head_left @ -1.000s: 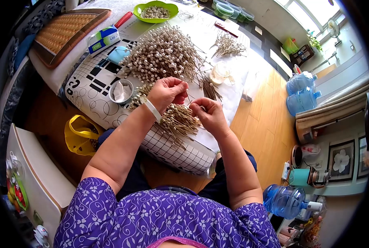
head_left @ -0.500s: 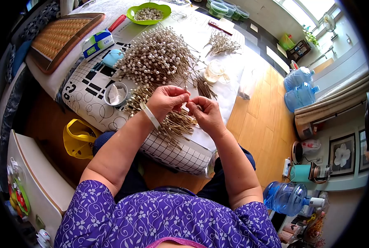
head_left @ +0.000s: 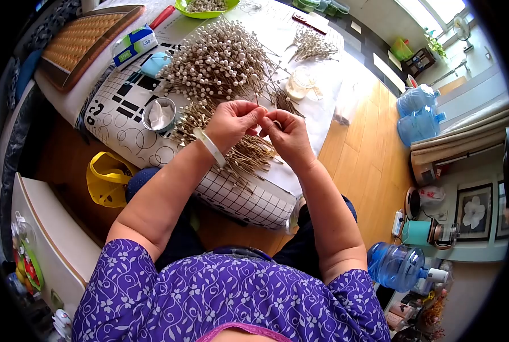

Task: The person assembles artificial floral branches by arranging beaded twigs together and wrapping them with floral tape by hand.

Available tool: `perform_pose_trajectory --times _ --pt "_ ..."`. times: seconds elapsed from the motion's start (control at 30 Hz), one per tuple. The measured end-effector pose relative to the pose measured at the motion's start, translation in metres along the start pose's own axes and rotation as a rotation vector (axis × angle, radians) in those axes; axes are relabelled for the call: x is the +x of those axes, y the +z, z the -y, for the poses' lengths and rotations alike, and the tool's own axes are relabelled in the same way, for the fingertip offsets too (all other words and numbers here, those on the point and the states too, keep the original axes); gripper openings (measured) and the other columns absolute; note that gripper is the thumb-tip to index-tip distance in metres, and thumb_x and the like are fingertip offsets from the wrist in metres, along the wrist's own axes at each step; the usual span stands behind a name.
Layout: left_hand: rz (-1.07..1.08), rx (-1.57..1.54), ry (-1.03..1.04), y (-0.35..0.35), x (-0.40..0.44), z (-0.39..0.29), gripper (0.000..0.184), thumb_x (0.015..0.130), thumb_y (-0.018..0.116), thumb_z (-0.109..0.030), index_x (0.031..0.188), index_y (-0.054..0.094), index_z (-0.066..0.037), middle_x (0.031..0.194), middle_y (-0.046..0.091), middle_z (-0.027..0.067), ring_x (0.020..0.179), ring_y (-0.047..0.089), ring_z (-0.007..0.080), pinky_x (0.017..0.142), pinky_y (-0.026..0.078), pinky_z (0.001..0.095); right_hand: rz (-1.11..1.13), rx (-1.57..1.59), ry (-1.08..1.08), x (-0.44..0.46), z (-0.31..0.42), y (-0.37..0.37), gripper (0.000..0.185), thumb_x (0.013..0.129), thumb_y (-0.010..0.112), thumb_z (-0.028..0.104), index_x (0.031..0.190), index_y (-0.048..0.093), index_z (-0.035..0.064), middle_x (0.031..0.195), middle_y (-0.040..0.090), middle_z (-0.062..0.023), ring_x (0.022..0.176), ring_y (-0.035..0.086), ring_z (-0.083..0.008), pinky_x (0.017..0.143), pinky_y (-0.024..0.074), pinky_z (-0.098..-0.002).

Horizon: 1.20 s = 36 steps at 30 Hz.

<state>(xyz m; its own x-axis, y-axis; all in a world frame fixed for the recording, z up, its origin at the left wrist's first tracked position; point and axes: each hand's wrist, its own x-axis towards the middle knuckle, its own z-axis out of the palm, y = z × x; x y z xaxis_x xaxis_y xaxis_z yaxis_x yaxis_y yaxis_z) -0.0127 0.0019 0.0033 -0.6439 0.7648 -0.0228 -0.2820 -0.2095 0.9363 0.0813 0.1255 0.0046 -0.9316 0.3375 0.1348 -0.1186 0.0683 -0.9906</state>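
Wood floor [head_left: 351, 148] surrounds a table [head_left: 317, 125] draped in white and patterned coverings [head_left: 130, 135]. Large bead-tipped bunch [head_left: 217, 62] lies mid-table; a pile of loose stems [head_left: 246, 157] sits by the near edge, a clear container [head_left: 297, 85] toward the right edge. Left hand [head_left: 234, 124] pinches a thin stem [head_left: 258, 98], roughly upright, beside the bunch; right hand [head_left: 289, 134] is pinched narrow, meeting the left (anything between its tips is hidden). Judgement: light pressure and steady wrists should limit bending or snapping.
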Motion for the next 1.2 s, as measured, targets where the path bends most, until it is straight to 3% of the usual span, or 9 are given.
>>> perform_pose_trajectory --times 0.13,0.23,0.4,0.7,0.93,1.0,1.03,1.13,1.2 --pt "-0.076 -0.055 0.052 -0.009 -0.003 -0.016 0.014 0.082 0.061 -0.018 0.085 0.063 -0.004 0.076 0.063 0.0047 0.058 0.054 0.0059 0.054 0.047 0.0191 0.063 -0.18 0.039 0.003 -0.002 -0.017 0.013 0.079 0.064 0.012 0.079 0.063 -0.0004 0.061 0.059 -0.0015 0.06 0.054 -0.0043 0.053 0.0431 -0.0197" --pt "-0.133 -0.06 0.028 -0.029 -0.005 -0.032 0.013 0.08 0.063 -0.018 0.082 0.062 -0.005 0.071 0.062 0.0049 0.049 0.051 0.0047 0.047 0.044 0.0156 0.113 -0.809 0.137 0.003 0.007 -0.033 0.022 0.074 0.067 0.027 0.078 0.066 0.0051 0.063 0.061 -0.0075 0.06 0.059 -0.0168 0.06 0.0467 -0.0284" --pt "-0.163 0.013 0.099 -0.037 -0.007 -0.033 0.012 0.079 0.064 -0.018 0.081 0.062 -0.006 0.07 0.062 0.0036 0.051 0.052 0.0042 0.047 0.044 0.0159 0.283 -0.979 0.14 0.0 0.013 -0.01 0.024 0.071 0.066 0.03 0.081 0.066 0.0078 0.074 0.063 -0.0097 0.074 0.06 -0.0254 0.069 0.0468 -0.0348" --pt "-0.237 -0.018 0.143 -0.035 -0.006 -0.035 0.01 0.08 0.063 -0.016 0.081 0.062 -0.007 0.07 0.062 0.0029 0.052 0.052 0.0043 0.047 0.044 0.016 0.225 -0.956 0.081 0.006 0.005 -0.009 0.016 0.07 0.065 0.019 0.078 0.064 0.0051 0.068 0.061 -0.0118 0.067 0.058 -0.0278 0.064 0.0463 -0.0349" --pt "-0.264 0.004 0.164 -0.031 -0.009 -0.035 0.012 0.081 0.063 -0.017 0.081 0.062 -0.006 0.069 0.061 0.0027 0.053 0.052 0.0042 0.048 0.043 0.0164 0.149 -0.583 0.21 0.0 0.018 -0.034 0.015 0.073 0.064 0.013 0.075 0.062 -0.0018 0.052 0.051 -0.0032 0.05 0.043 -0.0068 0.05 0.0385 -0.0227" --pt "-0.293 0.01 0.226 -0.031 -0.01 -0.034 0.011 0.081 0.063 -0.017 0.082 0.062 -0.006 0.069 0.061 0.0026 0.052 0.051 0.004 0.048 0.043 0.0163 0.257 -0.535 0.182 -0.003 0.022 -0.033 0.013 0.072 0.064 0.013 0.074 0.063 -0.0005 0.052 0.052 -0.005 0.049 0.044 -0.0087 0.05 0.0394 -0.0237" --pt "-0.292 -0.004 0.227 -0.034 -0.007 -0.031 0.01 0.081 0.063 -0.016 0.082 0.062 -0.006 0.069 0.061 0.0023 0.051 0.05 0.004 0.048 0.043 0.0165 0.236 -0.58 -0.018 -0.005 0.023 -0.028 0.011 0.071 0.064 0.011 0.075 0.063 0.0012 0.056 0.054 -0.0075 0.05 0.048 -0.0121 0.051 0.0413 -0.0254" --pt "-0.31 0.01 0.226 -0.032 -0.008 -0.031 0.01 0.081 0.062 -0.016 0.081 0.062 -0.006 0.068 0.061 0.0022 0.051 0.05 0.0039 0.048 0.043 0.0167 0.236 -0.936 -0.187 -0.013 0.042 -0.014 0.007 0.072 0.061 0.01 0.074 0.061 0.0037 0.068 0.057 -0.0104 0.064 0.057 -0.0234 0.061 0.046 -0.0307" --pt "-0.354 0.016 0.23 -0.03 -0.009 -0.033 0.011 0.082 0.062 -0.014 0.079 0.061 -0.003 0.067 0.06 0.0033 0.051 0.05 0.0047 0.047 0.042 0.0172 0.17 -0.976 -0.104 -0.011 0.029 -0.028 0.007 0.072 0.06 0.011 0.073 0.061 0.0043 0.071 0.058 -0.0107 0.067 0.057 -0.0255 0.064 0.0462 -0.0317"
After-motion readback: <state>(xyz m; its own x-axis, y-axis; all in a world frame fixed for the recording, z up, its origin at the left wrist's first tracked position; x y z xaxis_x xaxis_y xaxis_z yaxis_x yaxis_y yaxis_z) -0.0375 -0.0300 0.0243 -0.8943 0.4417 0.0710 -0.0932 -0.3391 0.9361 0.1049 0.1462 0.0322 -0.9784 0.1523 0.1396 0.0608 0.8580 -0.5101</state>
